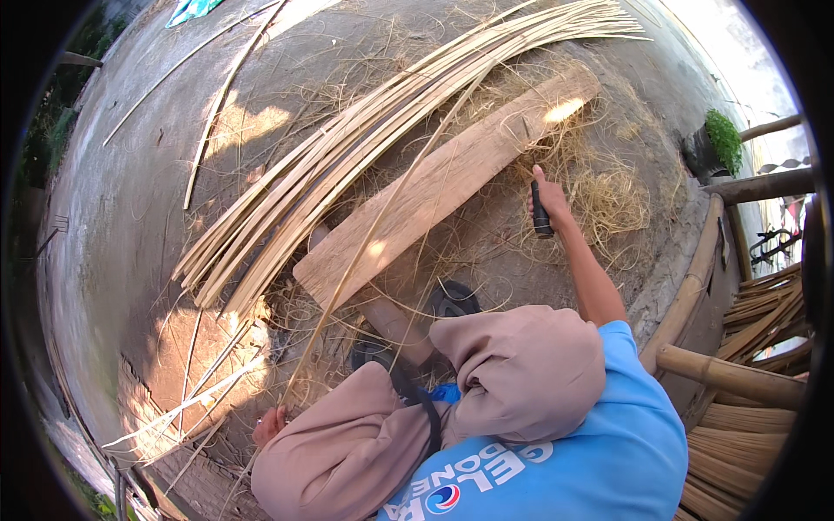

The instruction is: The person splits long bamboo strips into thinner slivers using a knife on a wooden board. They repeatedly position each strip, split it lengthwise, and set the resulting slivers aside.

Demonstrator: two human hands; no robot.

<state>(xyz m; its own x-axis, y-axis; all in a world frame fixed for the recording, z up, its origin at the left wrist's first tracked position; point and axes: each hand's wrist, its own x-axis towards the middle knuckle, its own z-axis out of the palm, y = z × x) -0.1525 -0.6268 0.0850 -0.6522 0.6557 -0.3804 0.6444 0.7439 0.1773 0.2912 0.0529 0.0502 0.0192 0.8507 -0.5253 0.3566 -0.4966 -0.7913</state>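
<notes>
My right hand (551, 193) is closed round the black handle (541, 217) of a tool held beside the right part of a long wooden plank (417, 200). A thin dark line shows on the plank near that hand; I cannot tell whether it is the tool's blade. Low on the left, my left hand (268, 426) is partly hidden by my knee, its fingers closed at the near end of a long thin bamboo strip (347, 280). The strip slants up across the plank toward a bundle of bamboo strips (347, 143) lying just beyond.
Curly shavings (608, 204) lie heaped right of the plank. Loose strips (213, 122) are scattered on the concrete floor at the far left. Bamboo poles (730, 375) and more stacked strips (747, 443) stand at the right edge, below a potted plant (723, 143).
</notes>
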